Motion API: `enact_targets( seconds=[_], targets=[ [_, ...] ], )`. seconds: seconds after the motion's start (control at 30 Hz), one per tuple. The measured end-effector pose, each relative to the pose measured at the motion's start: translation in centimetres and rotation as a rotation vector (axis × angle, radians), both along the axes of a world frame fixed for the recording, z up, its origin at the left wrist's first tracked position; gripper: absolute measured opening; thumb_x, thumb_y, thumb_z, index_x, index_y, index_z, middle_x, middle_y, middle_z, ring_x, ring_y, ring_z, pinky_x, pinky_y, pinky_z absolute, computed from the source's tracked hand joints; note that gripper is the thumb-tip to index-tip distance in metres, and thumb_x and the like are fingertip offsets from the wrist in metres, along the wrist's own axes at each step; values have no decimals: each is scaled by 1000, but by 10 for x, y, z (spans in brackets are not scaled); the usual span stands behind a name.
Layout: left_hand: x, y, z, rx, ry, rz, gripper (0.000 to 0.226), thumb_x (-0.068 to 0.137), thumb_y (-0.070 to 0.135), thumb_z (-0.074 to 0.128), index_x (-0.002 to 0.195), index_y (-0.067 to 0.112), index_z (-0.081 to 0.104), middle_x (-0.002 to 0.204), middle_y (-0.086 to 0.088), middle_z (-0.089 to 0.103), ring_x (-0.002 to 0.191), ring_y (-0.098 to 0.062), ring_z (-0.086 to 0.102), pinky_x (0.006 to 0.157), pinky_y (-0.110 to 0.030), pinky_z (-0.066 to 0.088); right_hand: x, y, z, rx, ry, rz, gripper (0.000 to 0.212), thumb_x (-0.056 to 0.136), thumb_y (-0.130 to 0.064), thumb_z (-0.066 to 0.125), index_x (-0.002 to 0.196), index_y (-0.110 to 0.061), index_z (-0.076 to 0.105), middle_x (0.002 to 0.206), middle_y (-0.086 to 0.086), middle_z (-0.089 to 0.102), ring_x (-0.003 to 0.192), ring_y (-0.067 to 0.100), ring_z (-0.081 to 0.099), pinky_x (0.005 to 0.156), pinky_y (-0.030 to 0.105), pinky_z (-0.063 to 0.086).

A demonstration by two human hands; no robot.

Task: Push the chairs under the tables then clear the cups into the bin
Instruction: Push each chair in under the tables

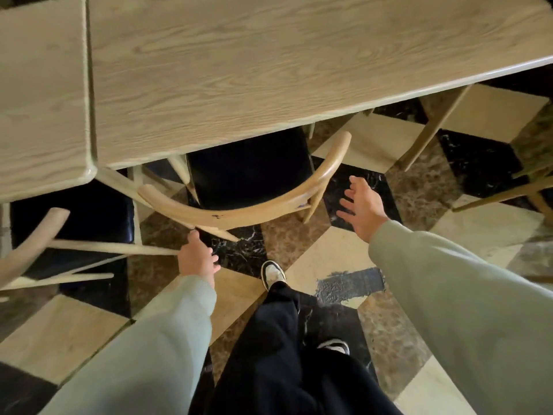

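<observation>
I am looking down over a long wooden table (pixel 269 70), its near edge running across just ahead of both hands, with a smaller table (pixel 42 94) butted against it off to the left. No cups are showing on either top, and no bin is in sight. The curved-back chair (pixel 239 211) is sitting directly in front of the grip, its black seat (pixel 248 175) already mostly under the long table and its backrest arc stretching left to right between my hands. A second chair (pixel 33 244), well left of the left hand, is resting slightly askew at the smaller table. The left hand (pixel 197 259) is the nearer one, fingertips touching the underside of the backrest's left half, fingers loosely curled but not wrapped around it. The right hand (pixel 363 206) is hanging spread and empty just beside the backrest's right end, touching nothing. I am judging this chair nearly home, so a short forward shove across its backrest should be finishing it.
</observation>
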State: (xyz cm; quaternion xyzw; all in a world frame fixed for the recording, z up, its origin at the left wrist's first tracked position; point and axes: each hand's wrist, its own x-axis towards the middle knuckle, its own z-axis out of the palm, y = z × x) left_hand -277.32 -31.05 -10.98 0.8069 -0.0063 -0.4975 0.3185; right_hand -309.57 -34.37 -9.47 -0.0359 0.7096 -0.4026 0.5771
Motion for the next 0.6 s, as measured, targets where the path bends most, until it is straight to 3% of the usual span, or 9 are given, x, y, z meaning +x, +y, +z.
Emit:
enact_targets(
  seconds=[0.07,0.17,0.23,0.4,0.47,0.6],
  targets=[
    [-25,16,2,16,4,-99,45,108,36,45,139,6,57,133,-17,66,112,-34,68,92,-50,56,-19,29,6,-28,-20,-10,57,105,-41,55,155,-16,44,157,6,49,139,28,51,106,46,50],
    [-78,44,9,17,5,-282,43,104,34,52,131,3,62,122,-16,71,97,-28,70,84,-47,57,-60,86,20,-84,-32,-66,57,107,-40,52,157,-15,41,160,9,46,143,29,48,114,49,45],
    [-128,60,24,-29,-14,-432,45,103,38,53,130,4,63,115,-14,72,93,-26,72,81,-45,60,-97,125,35,-113,-2,-126,57,107,-39,52,157,-13,41,159,10,47,142,30,48,115,49,44],
    [-254,76,65,-199,-14,-735,40,104,42,54,127,11,66,109,-10,73,98,-26,72,91,-49,62,-186,200,75,-204,63,-298,44,106,-33,52,145,-13,51,149,10,55,131,27,56,110,46,48],
    [-316,80,84,-238,17,-847,35,104,42,56,117,11,66,105,-10,73,95,-25,73,86,-45,63,-229,232,97,-229,130,-389,32,106,-32,54,133,-15,57,137,7,61,115,21,62,98,39,53],
    [-417,83,114,-314,71,-1037,34,103,41,55,111,9,65,102,-11,73,91,-26,73,72,-40,62,-298,277,129,-266,239,-527,16,106,-25,53,113,-19,66,119,1,66,118,25,63,105,45,52]
  ],
)
